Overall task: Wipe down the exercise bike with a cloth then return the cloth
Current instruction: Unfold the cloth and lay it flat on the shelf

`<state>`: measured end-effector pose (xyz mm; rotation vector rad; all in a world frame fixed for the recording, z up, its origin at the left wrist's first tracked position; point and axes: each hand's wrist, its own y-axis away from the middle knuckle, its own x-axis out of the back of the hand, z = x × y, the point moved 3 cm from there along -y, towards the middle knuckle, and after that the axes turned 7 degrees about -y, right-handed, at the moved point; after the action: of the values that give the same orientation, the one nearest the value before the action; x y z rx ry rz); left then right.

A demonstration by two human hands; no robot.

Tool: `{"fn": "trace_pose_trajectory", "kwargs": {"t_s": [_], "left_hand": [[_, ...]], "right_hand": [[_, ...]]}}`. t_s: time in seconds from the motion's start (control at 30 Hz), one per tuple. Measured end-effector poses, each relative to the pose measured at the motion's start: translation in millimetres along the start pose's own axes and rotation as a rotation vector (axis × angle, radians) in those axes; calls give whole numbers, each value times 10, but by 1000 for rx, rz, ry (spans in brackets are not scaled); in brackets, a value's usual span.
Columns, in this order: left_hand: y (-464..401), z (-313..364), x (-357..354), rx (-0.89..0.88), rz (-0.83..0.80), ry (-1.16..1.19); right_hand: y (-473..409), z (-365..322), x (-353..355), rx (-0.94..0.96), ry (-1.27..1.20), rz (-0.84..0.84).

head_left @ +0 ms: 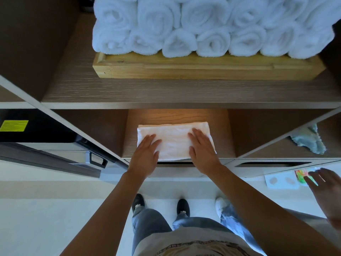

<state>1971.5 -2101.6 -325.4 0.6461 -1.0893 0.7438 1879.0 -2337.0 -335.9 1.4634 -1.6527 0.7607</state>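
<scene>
A folded white cloth (174,139) lies flat on the lower wooden shelf (132,130), near its front edge. My left hand (145,156) rests on the cloth's left front corner with straight fingers. My right hand (202,150) lies flat on the cloth's right side, fingers straight and pointing toward the back. Neither hand grips the cloth. No exercise bike is in view.
Above, a wooden tray (203,68) holds several rolled white towels (212,26). A light blue cloth (309,140) lies in the right compartment. Another person's hand (326,189) and white shoe (221,203) are at the right. A dark appliance with a yellow label (14,125) stands at the left.
</scene>
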Motion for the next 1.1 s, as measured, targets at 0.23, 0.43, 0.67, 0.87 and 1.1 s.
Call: {"fn": "trace_pose_trajectory", "kwargs": {"t_s": [0.23,0.43,0.67,0.87,1.1], "left_hand": [[-130,-52,109,-4,22,-67],[-66,22,134,50,16,-106],[79,288,202,116,51,-229],[-20,425,160,-7,15,-172],[33,464,146,14,27,-138]], "right_hand": [[-44,-100,49,-97,27,60],[-130,-48,111,-75,63,34],[-275,-93,192,-95,141,-9],[-133,-301,14,-123,152,14],[-94,-234,-1,-29,81,-8]]}}
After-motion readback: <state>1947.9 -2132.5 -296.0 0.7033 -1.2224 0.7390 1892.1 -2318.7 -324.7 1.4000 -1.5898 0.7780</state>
